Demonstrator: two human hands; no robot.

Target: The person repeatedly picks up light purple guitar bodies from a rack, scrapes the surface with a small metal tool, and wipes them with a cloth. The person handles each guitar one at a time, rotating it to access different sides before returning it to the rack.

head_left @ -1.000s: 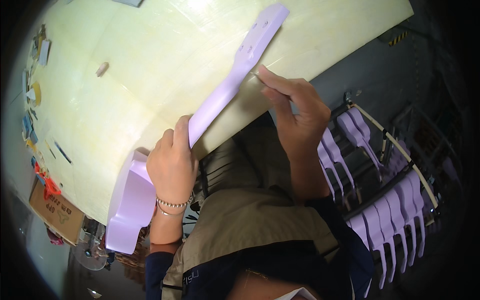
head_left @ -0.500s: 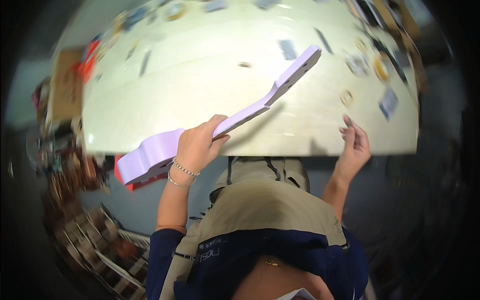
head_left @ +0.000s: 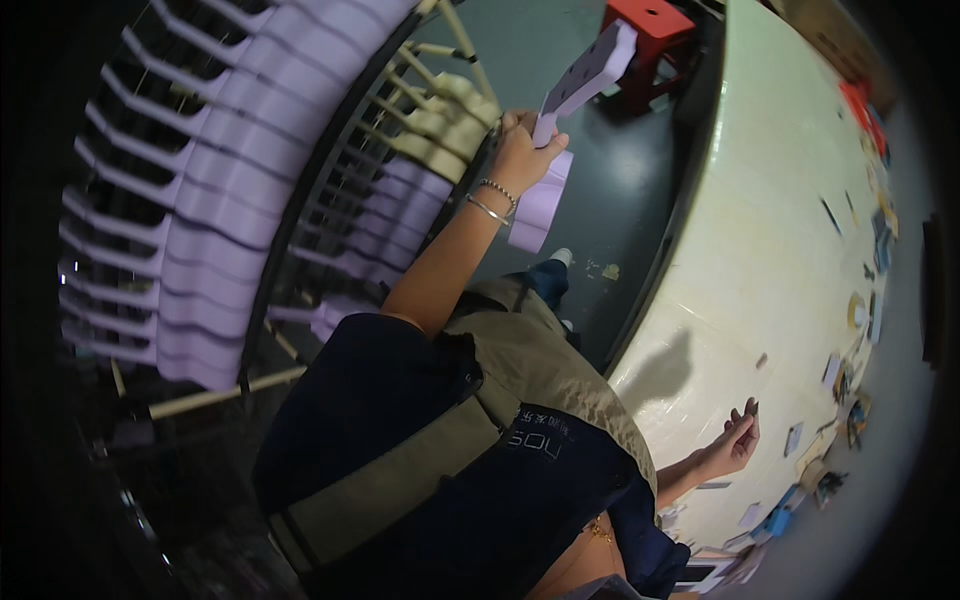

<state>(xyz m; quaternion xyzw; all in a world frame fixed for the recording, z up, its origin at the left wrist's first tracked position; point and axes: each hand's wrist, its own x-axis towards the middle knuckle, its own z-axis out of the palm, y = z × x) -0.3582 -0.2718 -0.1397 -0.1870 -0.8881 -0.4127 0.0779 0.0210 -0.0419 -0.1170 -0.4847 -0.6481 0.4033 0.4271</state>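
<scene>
- Where my view begins at the far left, a row of smooth lilac, long-necked guitar-shaped bodies sits packed on a rack of pale poles, their necks pointing left.
- Right of a thick black rail, more lilac bodies stand in a second row, with cream-coloured ones above them in my view.
- My left arm reaches forward out of a navy sleeve, a silver beaded bracelet and a plain silver bangle at the wrist.
- My left hand is closed round the neck of a lilac guitar-shaped instrument, just beside the rack. Its flat headstock tilts up and right, showing dark holes; its body hangs over the grey floor.
- Across my chest, pale lettering lies aslant on dark cloth by a khaki apron; I see no other label clearly.
- Past the headstock stands a red stool.
- My right hand is over the cream-topped table, fingertips drawn in close to the thumb; I cannot tell whether they pinch something small.
- Near it lies a small brownish piece; farther right, a yellow roll.
</scene>
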